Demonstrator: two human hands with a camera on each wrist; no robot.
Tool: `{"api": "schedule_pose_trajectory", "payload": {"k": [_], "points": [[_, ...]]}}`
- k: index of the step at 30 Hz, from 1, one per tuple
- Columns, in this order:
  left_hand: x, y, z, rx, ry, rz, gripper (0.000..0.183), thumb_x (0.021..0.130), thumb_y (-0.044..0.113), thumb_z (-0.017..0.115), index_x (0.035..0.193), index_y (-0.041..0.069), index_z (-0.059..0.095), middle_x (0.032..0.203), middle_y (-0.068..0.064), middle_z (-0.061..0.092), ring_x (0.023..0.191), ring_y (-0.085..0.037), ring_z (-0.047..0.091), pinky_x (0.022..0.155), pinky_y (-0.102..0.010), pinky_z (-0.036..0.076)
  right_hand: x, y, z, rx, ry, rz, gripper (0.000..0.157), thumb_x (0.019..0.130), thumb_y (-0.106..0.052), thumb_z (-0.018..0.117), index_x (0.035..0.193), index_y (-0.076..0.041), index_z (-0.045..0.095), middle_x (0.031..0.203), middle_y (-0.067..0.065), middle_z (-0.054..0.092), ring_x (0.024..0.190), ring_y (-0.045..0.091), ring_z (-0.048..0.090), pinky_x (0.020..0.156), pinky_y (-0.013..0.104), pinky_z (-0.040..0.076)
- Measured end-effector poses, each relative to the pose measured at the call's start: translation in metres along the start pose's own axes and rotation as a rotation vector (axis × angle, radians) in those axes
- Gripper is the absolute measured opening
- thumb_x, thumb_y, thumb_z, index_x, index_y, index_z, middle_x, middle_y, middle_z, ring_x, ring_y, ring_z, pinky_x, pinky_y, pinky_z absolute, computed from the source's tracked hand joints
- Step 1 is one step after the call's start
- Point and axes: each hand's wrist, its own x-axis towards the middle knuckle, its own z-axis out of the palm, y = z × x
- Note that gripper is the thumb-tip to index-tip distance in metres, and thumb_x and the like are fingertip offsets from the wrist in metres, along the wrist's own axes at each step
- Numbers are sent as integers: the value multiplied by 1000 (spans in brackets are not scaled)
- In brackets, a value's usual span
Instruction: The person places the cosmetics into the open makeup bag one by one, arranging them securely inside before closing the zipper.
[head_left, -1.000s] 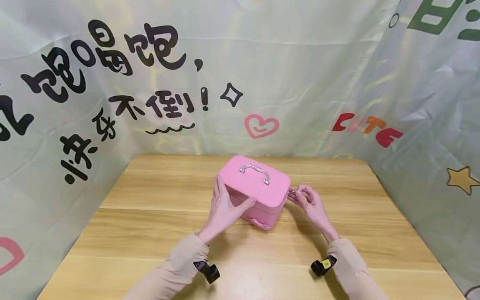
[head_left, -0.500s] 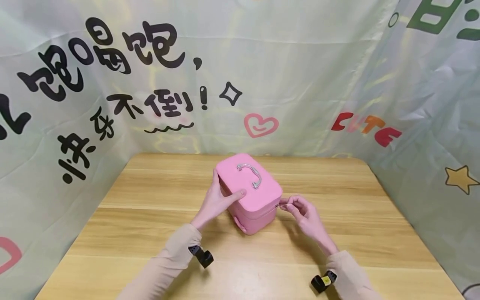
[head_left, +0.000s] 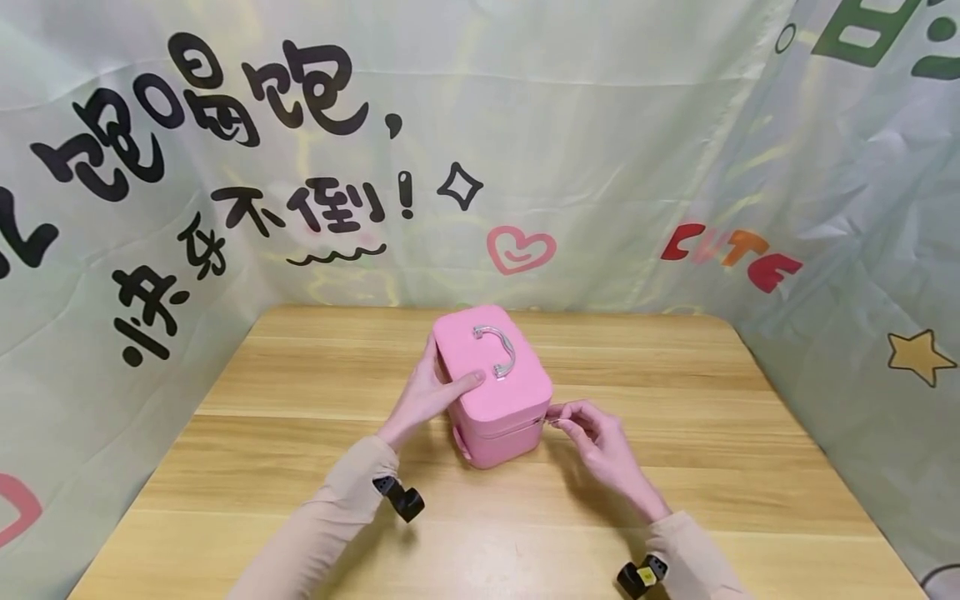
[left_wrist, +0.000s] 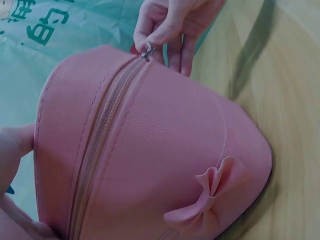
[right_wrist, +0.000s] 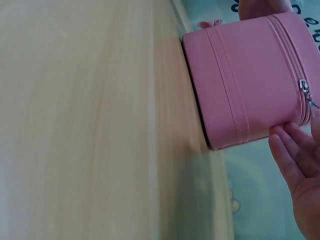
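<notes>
A pink zip-up vanity case (head_left: 491, 367) with a silver handle (head_left: 506, 350) stands upright on the wooden table. Its lid is down. My left hand (head_left: 427, 387) holds the case by its left side, thumb lying on the lid and fingers along the side, partly hidden. At the near right corner my right hand (head_left: 600, 442) pinches the small metal zipper pull (left_wrist: 146, 51) between thumb and index finger. The zipper slider (right_wrist: 303, 86) sits on the case's end face in the right wrist view. A pink bow (left_wrist: 205, 195) decorates the side facing the left wrist camera.
The wooden table (head_left: 315, 467) extends around the case on all sides. A printed fabric backdrop (head_left: 600, 167) with lettering, a heart and a star hangs behind the table and along both sides. A black wrist camera (head_left: 400, 498) sits on the left sleeve, another on the right.
The case has turned clockwise, its right end swinging toward the near side and the bow side turning left. My right hand has moved nearer and slightly left, still pinching the zipper pull.
</notes>
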Motion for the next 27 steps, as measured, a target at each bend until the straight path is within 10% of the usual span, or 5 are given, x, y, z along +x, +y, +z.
{"api": "schedule_pose_trajectory", "payload": {"k": [8,27], "points": [[10,-3,-13,8,-63,-51,104,83,37,82,162,30,15,169,-3,22,158,-23,12,127,-53,11,3,-11,8,-136,2,-25,7,95,5,60,92,-1,63,108,19,76,99,13,74,87,23,58],[18,-2,-22,69,-129,-58,103,85,33,81,163,25,14,171,0,14,159,-22,7,128,-51,8,8,1,-1,-29,-15,-43,13,97,9,53,88,2,56,103,25,73,98,17,74,87,19,57]]}}
